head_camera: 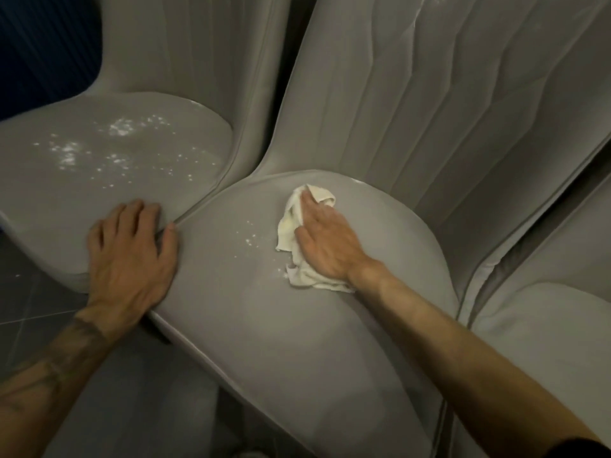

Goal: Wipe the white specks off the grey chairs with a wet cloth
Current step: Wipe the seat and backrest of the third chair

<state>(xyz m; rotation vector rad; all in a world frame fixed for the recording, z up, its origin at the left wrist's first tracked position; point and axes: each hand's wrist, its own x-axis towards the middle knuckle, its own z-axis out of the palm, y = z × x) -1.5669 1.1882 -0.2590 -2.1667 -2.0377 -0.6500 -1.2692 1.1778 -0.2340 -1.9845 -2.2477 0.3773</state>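
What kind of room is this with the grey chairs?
Probably an indoor dining or seating area, though unsure: matching grey padded chairs stand side by side on a dark tiled floor, beside a dark ribbed wall.

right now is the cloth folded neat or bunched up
Bunched up: the cloth lies crumpled in uneven folds under the flat right hand.

middle chair [297, 342]: centre of the frame, backrest toward upper right.
left chair [139, 180]: upper left, touching the middle chair.
right chair [545, 325]: right edge, beside the middle chair.
cloth [287, 226]: on the middle chair's seat, under the right hand [327, 239].
specks [122, 128]: on the left chair's seat; a few just left of the cloth.
left hand [132, 252]: where the two seats meet.
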